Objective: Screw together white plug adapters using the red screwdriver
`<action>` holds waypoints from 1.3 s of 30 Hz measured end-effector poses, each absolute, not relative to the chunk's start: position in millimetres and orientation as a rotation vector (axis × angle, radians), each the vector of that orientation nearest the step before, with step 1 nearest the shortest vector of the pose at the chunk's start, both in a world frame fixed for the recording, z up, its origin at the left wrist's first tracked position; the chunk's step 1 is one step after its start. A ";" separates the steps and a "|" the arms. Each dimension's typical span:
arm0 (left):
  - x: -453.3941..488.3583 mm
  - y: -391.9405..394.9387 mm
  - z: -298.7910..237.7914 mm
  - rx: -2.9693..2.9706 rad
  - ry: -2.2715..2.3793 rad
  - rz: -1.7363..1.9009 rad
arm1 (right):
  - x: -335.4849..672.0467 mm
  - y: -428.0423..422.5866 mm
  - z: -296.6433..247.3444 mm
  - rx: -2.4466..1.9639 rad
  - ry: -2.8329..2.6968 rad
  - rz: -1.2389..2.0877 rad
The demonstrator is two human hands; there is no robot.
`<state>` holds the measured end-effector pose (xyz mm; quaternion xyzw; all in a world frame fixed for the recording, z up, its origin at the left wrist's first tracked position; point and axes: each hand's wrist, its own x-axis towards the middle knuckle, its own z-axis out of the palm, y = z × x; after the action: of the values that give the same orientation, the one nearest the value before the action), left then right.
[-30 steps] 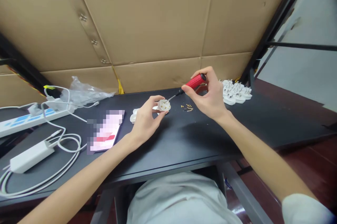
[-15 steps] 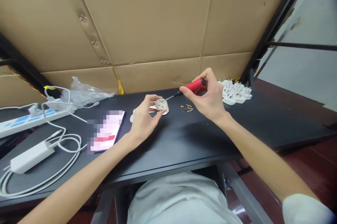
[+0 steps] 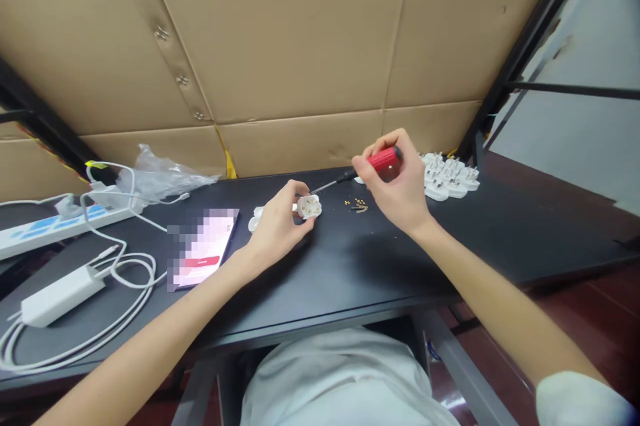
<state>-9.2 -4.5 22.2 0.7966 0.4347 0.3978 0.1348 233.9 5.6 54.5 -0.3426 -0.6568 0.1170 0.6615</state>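
Observation:
Between thumb and fingers, my left hand [image 3: 280, 219] grips a small white plug housing [image 3: 309, 207], its open inside facing up with brass-coloured parts showing. My right hand [image 3: 397, 183] is closed around the red handle of a screwdriver [image 3: 383, 159]. The screwdriver's thin shaft slants down to the left, and its tip is at the housing's upper edge; whether it touches cannot be seen. Behind my left hand another white plastic piece [image 3: 255, 219] lies partly hidden. Several tiny brass screws [image 3: 359, 201] and some thin metal pieces [image 3: 359, 209] lie on the black table between my hands.
White plugs with metal prongs [image 3: 450, 176] are grouped at the back right. On the left are a phone [image 3: 207, 246], a white power adapter [image 3: 63, 296] with coiled cable, a power strip [image 3: 50, 229] and a clear plastic bag [image 3: 163, 169]. Cardboard [image 3: 300, 33] stands behind the table.
The screwdriver has drawn back up and right, its tip leaving the housing's inside for its upper edge. The housing has tilted and sits slightly lower in my left hand.

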 end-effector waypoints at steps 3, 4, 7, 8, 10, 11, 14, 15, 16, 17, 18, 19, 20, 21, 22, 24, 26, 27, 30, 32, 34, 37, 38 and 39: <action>-17.7 0.6 25.7 2.328 1.339 1.090 | 240.0 9.1 56.3 -0.817 -1.470 0.166; -20.7 2.3 27.4 2.332 1.370 1.082 | 242.2 9.6 57.1 -0.842 -1.475 0.108; -28.8 6.2 33.7 2.351 1.399 1.045 | 247.0 8.7 60.6 -0.921 -1.528 -0.050; -30.8 7.1 35.8 2.367 1.398 1.016 | 247.7 8.0 62.1 -0.953 -1.560 -0.079; -33.7 7.9 39.6 2.407 1.409 0.943 | 248.3 7.1 65.0 -1.041 -1.661 -0.098; -34.6 7.9 41.3 2.426 1.421 0.906 | 248.3 7.1 66.3 -1.106 -1.722 -0.096; -35.7 6.8 46.2 2.464 1.454 0.811 | 248.4 9.4 67.6 -1.352 -1.908 -0.052; -35.8 6.2 47.9 2.474 1.463 0.785 | 248.6 10.7 67.2 -1.433 -1.960 -0.033; -36.0 5.6 49.6 2.486 1.477 0.764 | 248.9 12.0 66.4 -1.505 -2.004 -0.018; -36.3 5.0 51.4 2.501 1.499 0.744 | 249.3 13.2 65.3 -1.565 -2.045 -0.005; -36.9 4.5 53.2 2.519 1.525 0.718 | 249.7 14.3 64.0 -1.610 -2.083 0.002; -37.7 4.0 55.0 2.535 1.551 0.688 | 250.2 15.1 62.7 -1.644 -2.114 0.001; -38.8 3.7 56.6 2.548 1.575 0.655 | 250.7 15.6 61.5 -1.673 -2.141 -0.001; -40.2 3.4 58.0 2.558 1.592 0.620 | 251.4 15.9 60.4 -1.694 -2.169 -0.001; -41.7 3.3 59.2 2.568 1.602 0.587 | 252.1 16.1 59.5 -1.710 -2.197 -0.001; -44.6 3.3 60.9 2.587 1.617 0.537 | 254.0 16.2 58.3 -1.739 -2.254 -0.008; -46.7 3.4 61.7 2.610 1.632 0.486 | 255.9 16.4 57.5 -1.761 -2.323 -0.010; -47.3 3.4 61.9 2.618 1.640 0.464 | 256.8 16.6 57.1 -1.763 -2.361 -0.010; -47.5 3.4 61.1 2.636 1.652 0.441 | 257.8 17.3 55.6 -1.740 -2.467 -0.001; -47.2 3.6 59.6 2.647 1.644 0.433 | 257.3 17.4 54.8 -1.749 -2.520 -0.024; -47.1 4.3 57.5 2.654 1.642 0.409 | 256.6 17.2 54.3 -1.787 -2.553 -0.061; -47.3 5.7 54.1 2.667 1.635 0.390 | 256.5 16.7 54.2 -1.839 -2.578 -0.085; -47.3 6.1 53.2 2.673 1.626 0.393 | 256.8 16.7 54.2 -1.850 -2.584 -0.084; -47.2 6.3 52.5 2.677 1.618 0.399 | 257.1 16.8 54.0 -1.862 -2.591 -0.082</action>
<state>-47.2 6.3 52.5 0.8489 0.5130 0.1267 -0.0057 257.1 16.8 54.0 -0.5832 -0.8115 -0.0257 -0.0249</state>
